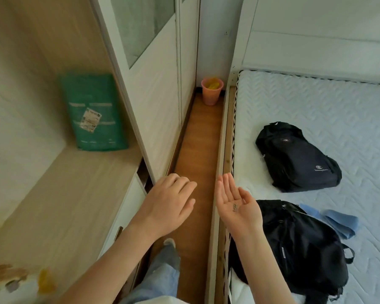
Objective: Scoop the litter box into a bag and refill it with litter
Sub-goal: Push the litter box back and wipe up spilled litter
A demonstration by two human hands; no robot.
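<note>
A green bag (94,113) with a pale label leans upright in the wooden shelf recess at the left. My left hand (169,202) hovers palm down over the narrow floor strip, fingers relaxed and holding nothing. My right hand (237,202) is turned palm up beside the bed frame, fingers straight, with a few small dark specks (235,207) lying in the palm. No litter box or scoop is in view.
A pink cup (211,91) with something yellow inside stands at the far end of the wooden floor strip (198,137). Two black backpacks (298,159) (298,244) and a blue cloth (336,220) lie on the mattress (316,102). A white cabinet door (158,95) stands on the left.
</note>
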